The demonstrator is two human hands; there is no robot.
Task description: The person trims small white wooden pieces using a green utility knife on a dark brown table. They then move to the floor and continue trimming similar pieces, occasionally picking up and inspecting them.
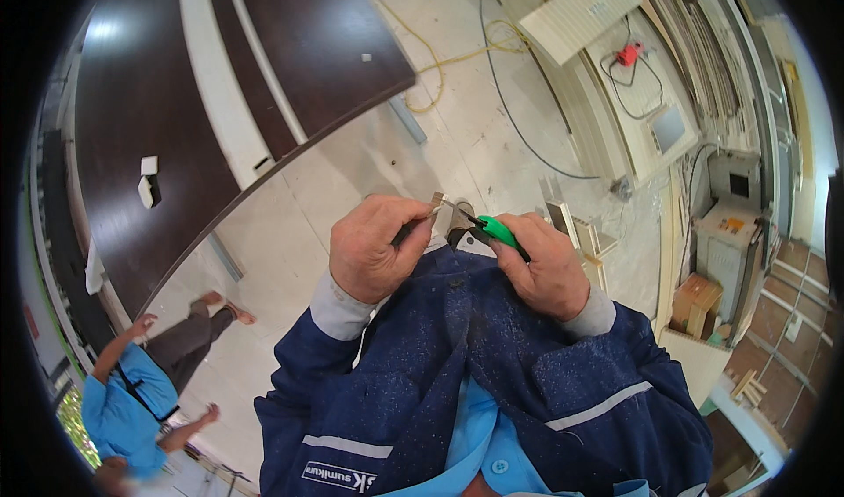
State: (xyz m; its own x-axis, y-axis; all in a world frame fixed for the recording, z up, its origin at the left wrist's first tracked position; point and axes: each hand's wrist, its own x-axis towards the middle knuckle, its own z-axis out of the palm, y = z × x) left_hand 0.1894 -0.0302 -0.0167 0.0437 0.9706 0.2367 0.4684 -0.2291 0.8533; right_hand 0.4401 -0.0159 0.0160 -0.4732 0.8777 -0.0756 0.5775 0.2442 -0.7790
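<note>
In front of my chest, my left hand (374,244) is closed in a pinch on a small piece (437,200), pale and brownish, whose kind I cannot make out. A dark bit also shows below those fingers. My right hand (547,267) is wrapped round a utility knife (498,228) with a green body and a dark front end. Its thin tip points left and reaches the small piece; whether it cuts into it I cannot tell. Both hands are raised above the floor, with my dusty navy jacket sleeves behind them.
A dark brown panel table (299,40) carries a long white strip (215,84) and small white blocks (148,166). At lower left, a person in a blue shirt (132,400) stands nearby. Yellow hose (431,66) and dark cable cross the floor. Stacked boards (580,18) line the right.
</note>
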